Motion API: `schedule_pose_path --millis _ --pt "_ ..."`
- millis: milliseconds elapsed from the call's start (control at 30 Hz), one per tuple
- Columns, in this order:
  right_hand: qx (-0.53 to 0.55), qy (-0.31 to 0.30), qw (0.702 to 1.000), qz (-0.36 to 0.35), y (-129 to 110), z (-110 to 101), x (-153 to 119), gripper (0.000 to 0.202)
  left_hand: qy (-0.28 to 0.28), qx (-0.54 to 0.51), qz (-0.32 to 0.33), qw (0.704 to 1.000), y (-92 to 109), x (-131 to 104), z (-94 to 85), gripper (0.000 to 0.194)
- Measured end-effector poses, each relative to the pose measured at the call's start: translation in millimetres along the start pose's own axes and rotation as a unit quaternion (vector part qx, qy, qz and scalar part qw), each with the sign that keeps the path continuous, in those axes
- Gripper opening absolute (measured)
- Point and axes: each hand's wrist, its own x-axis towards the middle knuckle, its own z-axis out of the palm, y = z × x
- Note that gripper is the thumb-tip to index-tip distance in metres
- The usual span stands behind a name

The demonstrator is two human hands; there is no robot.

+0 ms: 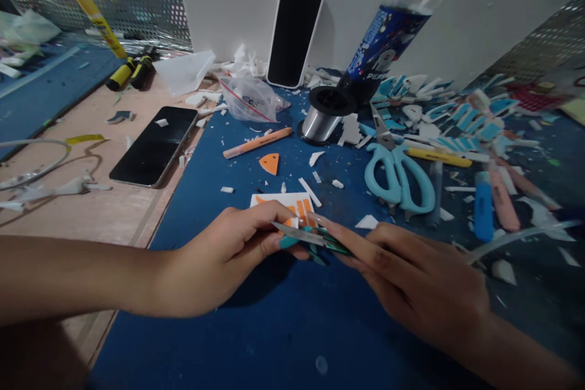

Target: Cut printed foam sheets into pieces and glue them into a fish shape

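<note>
My left hand [242,237] is closed in a pinch on a small teal piece [289,241], with a white bit at its fingertips. My right hand [406,274] grips a knife whose thin grey blade [301,234] points left and lies against the teal piece. The knife's handle is mostly hidden by the fingers; some green shows beneath them. Just behind both hands, a white card [269,198] with orange shapes lies on the blue mat [274,341], partly covered by the fingers. Farther back is a loose orange triangular piece [269,163].
Blue-handled scissors [397,173], a wire spool [322,116] and a leaning Pepsi bottle [377,49] stand to the right among white and blue scraps. An orange marker [258,142], a plastic bag [251,97] and two phones, one flat [155,146], one upright [295,36], are beyond.
</note>
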Motion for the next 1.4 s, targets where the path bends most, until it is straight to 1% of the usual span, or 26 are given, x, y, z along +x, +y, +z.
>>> schedule_pose_path --millis 233,567,700,867,1033,1200,1400 --pt "0.001 -0.007 1.0 0.001 0.3 -0.9 -1.9 0.045 0.004 -0.003 -0.014 1.0 1.7 0.5 0.7 0.016" --pt "0.01 -0.011 1.0 0.0 0.1 1.0 -3.3 0.044 0.003 0.001 -0.02 1.0 2.2 2.4 0.7 0.017" --pt "0.002 -0.012 1.0 -0.002 -0.7 -0.9 -0.8 0.045 0.007 0.022 -0.016 1.0 2.5 1.8 0.8 0.017" --pt "-0.009 -0.011 1.0 0.001 -0.5 -0.2 -0.8 0.046 0.003 0.024 -0.012 1.0 4.0 0.7 0.2 0.016" --pt "-0.002 -0.012 1.0 -0.001 0.3 0.4 -1.3 0.047 0.004 0.042 -0.011 0.999 4.2 1.5 -0.2 0.017" --pt "-0.013 -0.004 1.0 -0.001 -0.8 1.5 -0.2 0.044 0.014 0.052 -0.004 0.999 2.5 2.2 0.7 0.017" --pt "-0.013 0.007 1.0 0.005 -4.1 2.1 1.6 0.045 0.016 0.086 -0.004 0.996 2.5 0.9 0.8 0.018"
